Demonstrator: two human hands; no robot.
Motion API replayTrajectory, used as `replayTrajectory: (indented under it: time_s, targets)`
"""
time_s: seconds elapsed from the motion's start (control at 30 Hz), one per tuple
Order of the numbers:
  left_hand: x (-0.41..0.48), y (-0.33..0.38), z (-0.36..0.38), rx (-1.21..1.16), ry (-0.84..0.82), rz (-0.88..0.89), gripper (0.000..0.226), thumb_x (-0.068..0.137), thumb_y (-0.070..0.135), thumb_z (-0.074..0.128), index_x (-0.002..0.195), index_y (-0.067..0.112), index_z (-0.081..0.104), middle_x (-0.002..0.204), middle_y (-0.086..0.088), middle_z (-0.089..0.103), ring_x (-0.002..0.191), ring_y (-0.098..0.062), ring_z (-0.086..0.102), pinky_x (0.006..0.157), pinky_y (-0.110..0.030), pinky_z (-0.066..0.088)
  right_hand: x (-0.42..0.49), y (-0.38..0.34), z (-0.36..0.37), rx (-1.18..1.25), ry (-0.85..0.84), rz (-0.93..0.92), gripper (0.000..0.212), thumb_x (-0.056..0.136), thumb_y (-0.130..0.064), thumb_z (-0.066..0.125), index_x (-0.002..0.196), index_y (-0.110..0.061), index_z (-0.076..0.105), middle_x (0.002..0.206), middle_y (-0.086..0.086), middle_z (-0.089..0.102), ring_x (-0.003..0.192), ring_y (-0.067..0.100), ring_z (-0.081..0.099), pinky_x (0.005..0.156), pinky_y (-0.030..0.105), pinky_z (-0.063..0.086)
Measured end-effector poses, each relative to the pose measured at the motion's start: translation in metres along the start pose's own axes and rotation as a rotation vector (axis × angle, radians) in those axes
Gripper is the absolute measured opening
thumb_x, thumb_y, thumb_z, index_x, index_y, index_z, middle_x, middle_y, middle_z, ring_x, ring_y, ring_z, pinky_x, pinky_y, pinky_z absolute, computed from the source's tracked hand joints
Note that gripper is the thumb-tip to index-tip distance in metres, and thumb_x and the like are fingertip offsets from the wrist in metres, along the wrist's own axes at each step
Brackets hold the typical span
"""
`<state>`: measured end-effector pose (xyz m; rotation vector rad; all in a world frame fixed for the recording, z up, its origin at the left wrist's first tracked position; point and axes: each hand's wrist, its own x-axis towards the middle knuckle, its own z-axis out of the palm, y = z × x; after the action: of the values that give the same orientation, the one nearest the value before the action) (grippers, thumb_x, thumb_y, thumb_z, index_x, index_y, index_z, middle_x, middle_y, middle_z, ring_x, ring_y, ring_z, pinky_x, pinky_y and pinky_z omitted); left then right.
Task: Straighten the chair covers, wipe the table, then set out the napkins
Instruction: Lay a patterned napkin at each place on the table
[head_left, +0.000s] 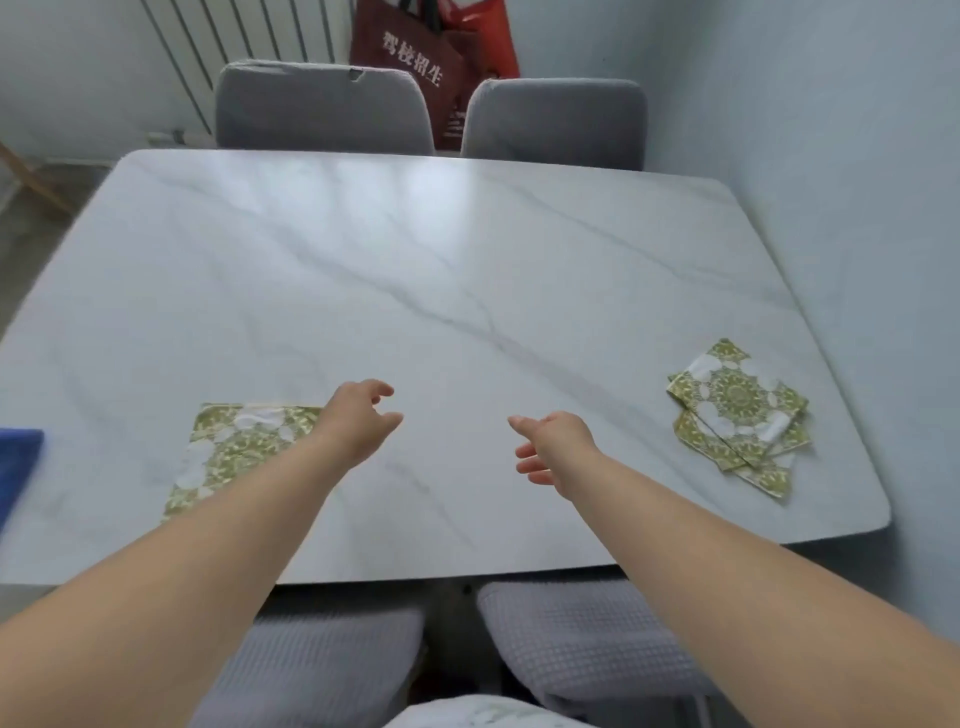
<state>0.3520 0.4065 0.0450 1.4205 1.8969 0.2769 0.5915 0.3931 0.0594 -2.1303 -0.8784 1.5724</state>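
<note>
One green-patterned paper napkin (244, 441) lies near left; the napkin stack (737, 410) at right awaits us. Our left hand (358, 423) and right hand (556, 444) hover slack-fingered, empty.

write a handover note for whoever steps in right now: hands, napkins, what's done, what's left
Left hand: empty, fingers loosely curled, above the white marble-look table.
Right hand: empty, also loosely curled, above the table.
One green-and-white patterned paper napkin lies flat at the near-left place, partly hidden by the left forearm.
The fanned stack of matching napkins sits near the right edge.
A blue cloth lies at the left edge.
Done: the grey chair covers look straight and the table looks clean.
Left: lay out napkins from the stack at the other places.
</note>
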Motion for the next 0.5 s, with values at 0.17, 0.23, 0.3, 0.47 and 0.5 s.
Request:
replayTrajectory:
  time_s: [0.17, 0.23, 0.3, 0.47, 0.5]
  targets:
    - [0.007, 0.075, 0.051, 0.015, -0.087, 0.056, 0.043, 0.086, 0.030, 0.061, 0.128, 0.023, 0.054, 0.126, 0.000, 0.053, 0.107, -0.018, 0.057, 0.089, -0.033, 0.048, 0.014, 0.022, -0.091, 0.103, 0.061, 0.050, 0.035, 0.089, -0.033, 0.065, 0.108, -0.008, 0.049, 0.092, 0.012, 0.066, 0.071, 0.025, 0.065, 0.074, 0.036, 0.055]
    - [0.007, 0.103, 0.073, 0.020, -0.121, 0.070, 0.042, 0.087, 0.029, 0.061, 0.128, 0.023, 0.054, 0.125, 0.001, 0.054, 0.105, -0.018, 0.057, 0.087, -0.032, 0.049, 0.021, 0.031, -0.124, 0.139, 0.089, 0.064, 0.034, 0.090, -0.032, 0.064, 0.109, -0.010, 0.047, 0.091, 0.012, 0.065, 0.069, 0.023, 0.063, 0.070, 0.034, 0.053]
    - [0.008, 0.135, 0.099, 0.013, -0.162, 0.082, 0.041, 0.087, 0.028, 0.060, 0.128, 0.023, 0.054, 0.123, 0.002, 0.055, 0.102, -0.018, 0.057, 0.083, -0.031, 0.049, 0.031, 0.041, -0.162, 0.173, 0.121, 0.083, 0.034, 0.091, -0.031, 0.064, 0.112, -0.009, 0.050, 0.089, 0.010, 0.063, 0.066, 0.020, 0.060, 0.065, 0.032, 0.050]
    - [0.010, 0.207, 0.164, -0.022, -0.251, 0.118, 0.041, 0.088, 0.025, 0.060, 0.129, 0.022, 0.053, 0.118, 0.003, 0.056, 0.092, -0.018, 0.057, 0.075, -0.028, 0.046, 0.062, 0.062, -0.249, 0.256, 0.224, 0.171, 0.028, 0.091, -0.023, 0.065, 0.111, -0.003, 0.060, 0.085, 0.006, 0.060, 0.064, 0.017, 0.055, 0.059, 0.028, 0.046]
    - [0.010, 0.219, 0.175, -0.023, -0.266, 0.123, 0.042, 0.089, 0.025, 0.059, 0.130, 0.022, 0.051, 0.118, 0.003, 0.056, 0.090, -0.018, 0.056, 0.074, -0.027, 0.045, 0.068, 0.066, -0.264, 0.278, 0.248, 0.196, 0.026, 0.090, -0.019, 0.066, 0.110, -0.003, 0.061, 0.084, 0.007, 0.060, 0.064, 0.017, 0.054, 0.059, 0.028, 0.046]
